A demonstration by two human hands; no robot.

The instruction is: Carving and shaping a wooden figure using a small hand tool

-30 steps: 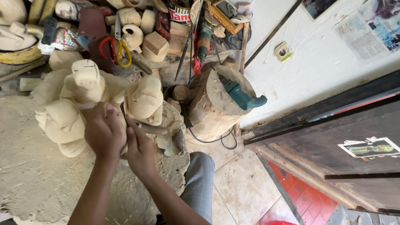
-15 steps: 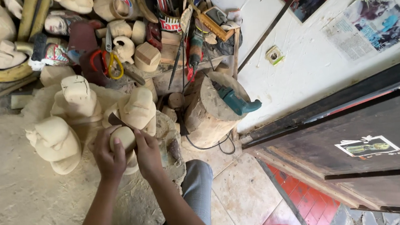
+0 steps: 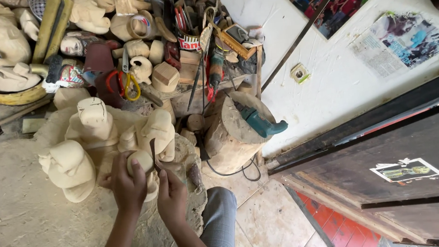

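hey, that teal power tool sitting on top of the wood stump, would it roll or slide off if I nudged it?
Probably apt to slip: the teal power tool lies near the edge of the tilted stump. Its blocky body likely slides rather than rolls. A dark cord hanging below might drag it.

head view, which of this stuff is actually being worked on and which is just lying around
In hand:
- left hand gripping a small pale wood carving
- right hand holding a thin dark carving tool against it

Lying about:
- teal power tool on the log stump
- red and yellow scissors
- larger unfinished wood figures
- painted mask
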